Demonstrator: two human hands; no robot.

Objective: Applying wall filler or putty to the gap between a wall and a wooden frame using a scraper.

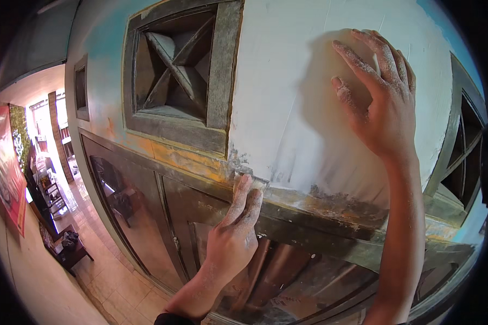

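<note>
My left hand (pixel 234 233), dusted white, grips a small flat scraper (pixel 259 183) with two fingers stretched along it. Its thin dark edge meets the lower edge of the white wall patch (pixel 279 108), beside the bottom right corner of a wooden vent frame (pixel 173 130). The thumb and the rest of the tool are hidden behind the hand. Higher up on the right, my right hand (pixel 382 89) is raised at the white surface with fingers apart and powder on them. It holds nothing and throws a shadow to its left. I cannot tell whether its palm touches the wall.
Below the patch runs a worn dark wooden beam (pixel 331 208) with flaking paint, above glazed panels (pixel 298 276). Another crossed vent (pixel 461 146) sits at the far right. On the left, a tiled passage (pixel 114 292) holds a low dark table (pixel 70 249) and a red banner (pixel 8 168).
</note>
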